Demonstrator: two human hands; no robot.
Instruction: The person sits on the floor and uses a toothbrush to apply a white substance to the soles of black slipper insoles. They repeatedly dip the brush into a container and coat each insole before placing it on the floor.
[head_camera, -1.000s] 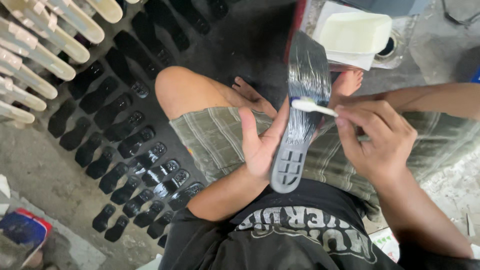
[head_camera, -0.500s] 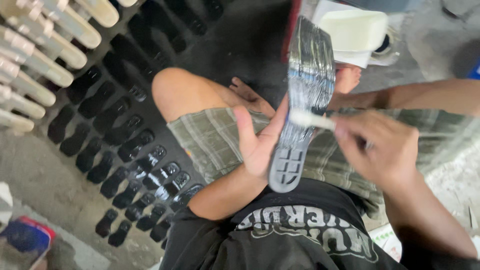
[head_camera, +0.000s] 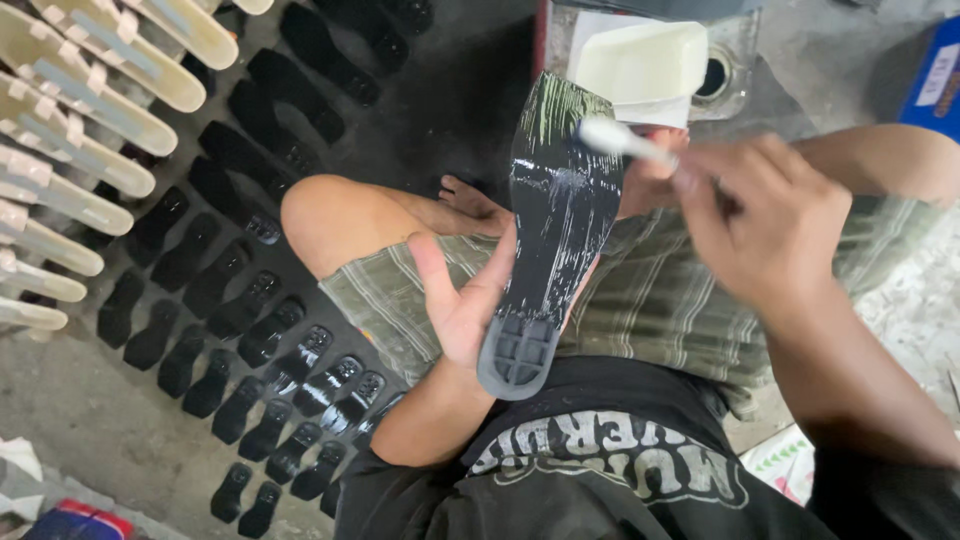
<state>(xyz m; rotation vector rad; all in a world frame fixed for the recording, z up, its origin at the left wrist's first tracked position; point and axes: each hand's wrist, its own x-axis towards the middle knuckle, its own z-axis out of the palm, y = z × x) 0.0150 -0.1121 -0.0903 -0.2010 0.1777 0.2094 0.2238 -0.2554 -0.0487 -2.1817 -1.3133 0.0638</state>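
Black shoe sole (head_camera: 560, 215), upright over the lap, heel end down and toe end up, glossy and streaked wet across its broad face. Propped from behind and from the left by the left hand (head_camera: 462, 300), palm open, fingers spread flat along the sole's edge, heel block resting at the base of the palm. Touched near the toe by the pale tip of a small brush (head_camera: 612, 138), handle pinched in the closed fingers of the right hand (head_camera: 768, 225), blurred, just right of the sole. Beyond the toe, a cream-coloured container (head_camera: 645, 62) on the ground by a round drain hole (head_camera: 712, 78). Left of the knees, rows of black soles (head_camera: 250, 310) laid out on the concrete floor (head_camera: 100, 440), some shiny; farther left, a rank of pale cream insoles (head_camera: 90, 120).
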